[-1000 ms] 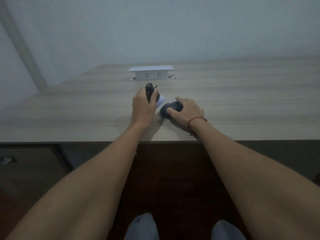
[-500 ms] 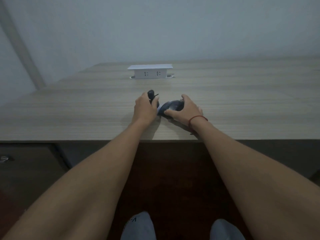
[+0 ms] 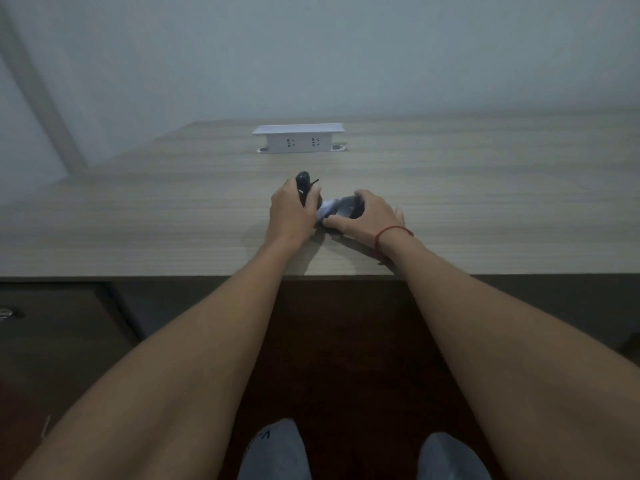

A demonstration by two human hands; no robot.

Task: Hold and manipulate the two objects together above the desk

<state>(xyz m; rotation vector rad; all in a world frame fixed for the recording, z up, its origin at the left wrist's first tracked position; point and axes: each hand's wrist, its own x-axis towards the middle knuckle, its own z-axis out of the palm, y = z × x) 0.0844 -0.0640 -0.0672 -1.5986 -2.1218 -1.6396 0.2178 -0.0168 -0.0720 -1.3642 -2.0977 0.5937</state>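
Head view: we see both hands meeting near the front middle of the tabletop (image 3: 138,216). Left hand (image 3: 289,216) is curled round a slim black device (image 3: 303,188), upright, its rounded top poking above the fingers, a thin black wire or tab sticking out beside it. Right hand (image 3: 367,216) has fingers curled over a dark rounded case (image 3: 349,207) lying on the tabletop, thumb pinching at its near edge; red string (image 3: 394,232) on that wrist. Between the two hands sits a pale cloth or pouch (image 3: 327,207), touching both; we can't tell which hand holds it. White socket box (image 3: 299,138) stands well behind, apart from everything. Handling, as we judge it: device looks small, rigid, light, smooth plastic, so likely slippery; best gripped round the mid-body, away from the thin wire. Case looks stiff and light too; take it by the sides. Cloth is soft, limp, pinch anywhere.
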